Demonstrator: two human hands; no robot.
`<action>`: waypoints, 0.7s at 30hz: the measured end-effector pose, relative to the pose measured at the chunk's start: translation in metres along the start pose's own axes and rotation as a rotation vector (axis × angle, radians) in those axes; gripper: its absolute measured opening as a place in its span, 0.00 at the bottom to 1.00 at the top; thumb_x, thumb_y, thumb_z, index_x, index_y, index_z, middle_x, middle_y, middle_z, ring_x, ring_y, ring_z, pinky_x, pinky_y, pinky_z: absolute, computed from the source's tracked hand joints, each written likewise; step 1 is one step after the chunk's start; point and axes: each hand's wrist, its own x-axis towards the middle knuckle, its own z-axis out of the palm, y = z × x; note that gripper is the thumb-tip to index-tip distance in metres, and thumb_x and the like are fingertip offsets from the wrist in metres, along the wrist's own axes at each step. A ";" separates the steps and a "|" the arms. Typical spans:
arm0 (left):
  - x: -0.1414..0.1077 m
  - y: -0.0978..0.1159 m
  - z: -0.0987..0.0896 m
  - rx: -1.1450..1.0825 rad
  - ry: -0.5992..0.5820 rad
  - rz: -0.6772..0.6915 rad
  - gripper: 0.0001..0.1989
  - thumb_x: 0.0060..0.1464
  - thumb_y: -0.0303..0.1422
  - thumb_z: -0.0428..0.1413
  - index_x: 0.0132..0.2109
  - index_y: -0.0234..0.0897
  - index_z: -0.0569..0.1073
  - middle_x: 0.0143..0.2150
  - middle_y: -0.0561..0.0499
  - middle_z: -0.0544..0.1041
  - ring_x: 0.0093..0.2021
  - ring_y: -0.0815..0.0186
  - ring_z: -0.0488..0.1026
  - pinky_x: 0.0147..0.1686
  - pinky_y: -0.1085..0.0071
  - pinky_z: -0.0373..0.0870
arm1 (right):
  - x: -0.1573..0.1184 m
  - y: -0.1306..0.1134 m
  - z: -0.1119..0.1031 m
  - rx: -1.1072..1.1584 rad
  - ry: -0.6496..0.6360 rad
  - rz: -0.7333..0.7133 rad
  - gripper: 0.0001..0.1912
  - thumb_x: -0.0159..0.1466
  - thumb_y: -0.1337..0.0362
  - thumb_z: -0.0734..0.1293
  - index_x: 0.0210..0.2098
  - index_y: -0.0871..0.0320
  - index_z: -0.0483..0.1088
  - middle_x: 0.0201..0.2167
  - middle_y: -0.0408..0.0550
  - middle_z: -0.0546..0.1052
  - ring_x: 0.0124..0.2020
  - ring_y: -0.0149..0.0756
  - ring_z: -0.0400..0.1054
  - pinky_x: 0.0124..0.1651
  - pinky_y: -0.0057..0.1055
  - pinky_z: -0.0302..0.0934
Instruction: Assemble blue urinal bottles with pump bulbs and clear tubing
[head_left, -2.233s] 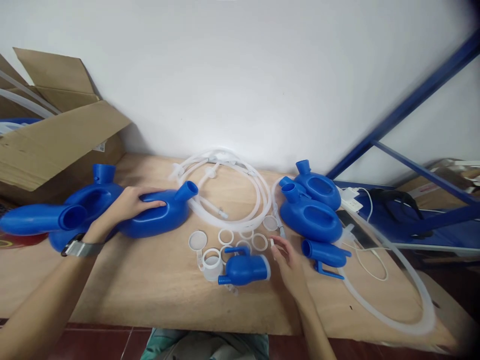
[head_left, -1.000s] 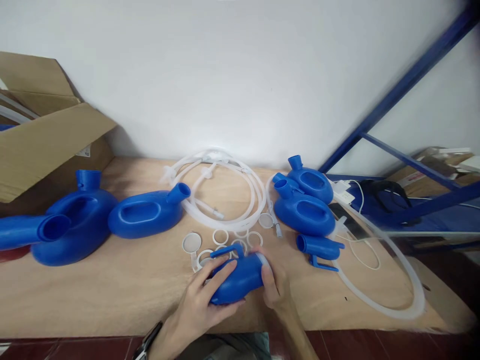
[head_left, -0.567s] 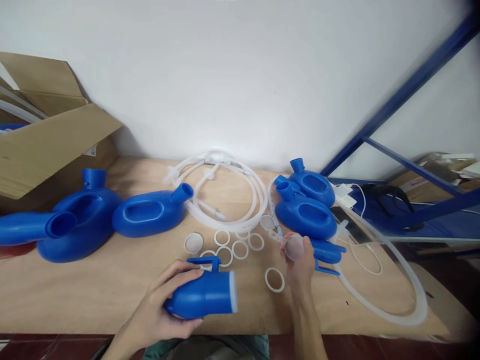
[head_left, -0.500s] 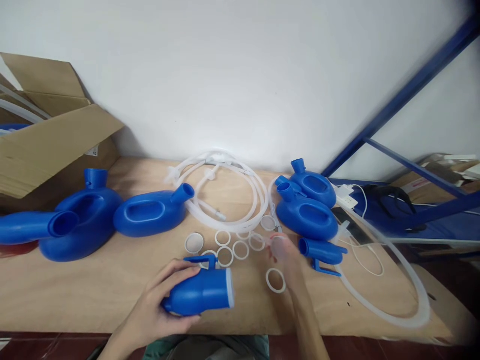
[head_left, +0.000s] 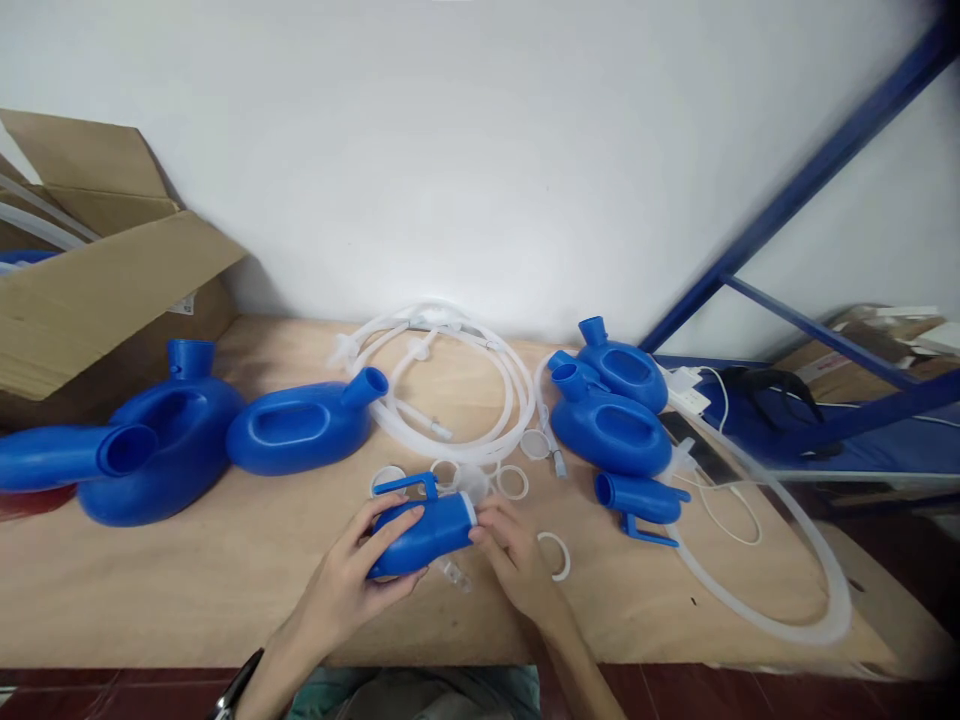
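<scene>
My left hand [head_left: 375, 560] is wrapped around a blue plastic bottle neck piece [head_left: 426, 535]. Its handle points up and a white ring [head_left: 470, 508] sits at its mouth, facing right. The fingers of my right hand [head_left: 517, 560] are pinched together at that mouth. A translucent round plastic piece [head_left: 472, 482] shows just above those fingertips, seemingly held in them; they partly hide it. Under the blue piece a small clear fitting [head_left: 454, 574] shows. A white ring [head_left: 553, 556] lies right of my right hand, and more rings [head_left: 513, 482] lie behind.
Coiled translucent tubing [head_left: 517, 390] lies at the back. Blue handled bottles [head_left: 300, 428] stand left, others [head_left: 611, 432] right. Another blue neck piece [head_left: 645, 498] lies beside a looping tube [head_left: 810, 630]. An open cardboard box [head_left: 112, 300] is far left, a blue metal frame [head_left: 810, 180] right.
My right hand has moved left from among the rings to the mouth of the blue piece, bringing a translucent piece. My left hand has moved the blue piece slightly up and right.
</scene>
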 end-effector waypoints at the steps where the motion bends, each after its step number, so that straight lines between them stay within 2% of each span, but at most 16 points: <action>1: 0.000 0.001 -0.004 -0.026 -0.023 0.014 0.27 0.63 0.33 0.64 0.67 0.47 0.71 0.62 0.42 0.77 0.59 0.53 0.80 0.56 0.60 0.82 | -0.001 -0.001 -0.003 0.023 -0.034 -0.006 0.19 0.78 0.55 0.60 0.32 0.53 0.71 0.35 0.47 0.77 0.38 0.39 0.73 0.47 0.36 0.71; 3: -0.002 0.000 -0.017 -0.079 -0.090 0.028 0.28 0.61 0.35 0.65 0.67 0.49 0.72 0.60 0.43 0.78 0.58 0.54 0.81 0.55 0.61 0.83 | -0.006 0.000 -0.017 0.056 -0.061 -0.026 0.20 0.77 0.53 0.59 0.32 0.52 0.71 0.34 0.46 0.77 0.38 0.39 0.73 0.48 0.37 0.71; 5: -0.008 -0.006 -0.038 -0.090 -0.137 -0.002 0.29 0.59 0.40 0.67 0.66 0.51 0.72 0.58 0.45 0.80 0.55 0.54 0.82 0.53 0.62 0.84 | -0.014 0.002 -0.039 0.073 0.029 -0.005 0.21 0.78 0.52 0.57 0.34 0.52 0.72 0.34 0.46 0.77 0.38 0.39 0.74 0.46 0.36 0.72; 7: -0.017 -0.018 -0.061 -0.027 -0.101 -0.075 0.31 0.57 0.44 0.68 0.66 0.53 0.72 0.57 0.47 0.82 0.53 0.52 0.83 0.51 0.62 0.85 | -0.022 0.004 -0.064 0.051 0.150 0.054 0.21 0.78 0.52 0.56 0.35 0.52 0.73 0.34 0.47 0.77 0.37 0.39 0.75 0.41 0.33 0.71; 8: -0.022 -0.025 -0.070 0.014 -0.082 -0.101 0.31 0.57 0.45 0.68 0.66 0.53 0.73 0.57 0.47 0.82 0.52 0.52 0.83 0.49 0.62 0.85 | -0.025 0.005 -0.075 0.011 0.156 0.075 0.20 0.77 0.51 0.59 0.34 0.52 0.73 0.34 0.47 0.78 0.37 0.39 0.75 0.41 0.32 0.71; 10: -0.032 -0.042 -0.082 0.109 -0.062 -0.160 0.29 0.58 0.48 0.66 0.65 0.54 0.73 0.58 0.48 0.81 0.53 0.51 0.83 0.48 0.61 0.86 | -0.029 0.008 -0.086 -0.076 0.073 0.111 0.18 0.75 0.51 0.64 0.32 0.52 0.75 0.34 0.47 0.79 0.37 0.41 0.77 0.42 0.33 0.73; 12: -0.041 -0.057 -0.083 0.195 -0.046 -0.207 0.28 0.60 0.51 0.64 0.64 0.52 0.74 0.60 0.48 0.81 0.54 0.50 0.83 0.50 0.60 0.85 | -0.030 0.013 -0.081 -0.145 -0.066 0.144 0.18 0.74 0.53 0.65 0.31 0.51 0.77 0.35 0.47 0.80 0.37 0.41 0.78 0.42 0.34 0.74; 15: -0.053 -0.069 -0.070 0.250 -0.020 -0.287 0.28 0.62 0.52 0.62 0.65 0.49 0.73 0.62 0.47 0.79 0.56 0.50 0.82 0.56 0.56 0.82 | -0.034 0.027 -0.051 -0.217 -0.176 0.112 0.19 0.76 0.54 0.62 0.33 0.51 0.78 0.36 0.47 0.82 0.35 0.40 0.79 0.40 0.35 0.75; 18: -0.063 -0.073 -0.055 0.258 0.011 -0.348 0.29 0.63 0.52 0.61 0.66 0.47 0.73 0.63 0.45 0.77 0.58 0.49 0.80 0.59 0.52 0.80 | -0.039 0.044 -0.024 -0.277 -0.134 0.029 0.17 0.77 0.55 0.61 0.36 0.50 0.78 0.37 0.47 0.82 0.40 0.42 0.81 0.46 0.39 0.78; 21: -0.068 -0.074 -0.045 0.264 0.039 -0.362 0.28 0.63 0.52 0.60 0.65 0.46 0.73 0.62 0.44 0.78 0.58 0.49 0.80 0.59 0.51 0.79 | -0.040 0.058 -0.014 -0.347 -0.084 -0.045 0.14 0.77 0.57 0.62 0.38 0.49 0.78 0.37 0.46 0.82 0.40 0.41 0.80 0.56 0.47 0.76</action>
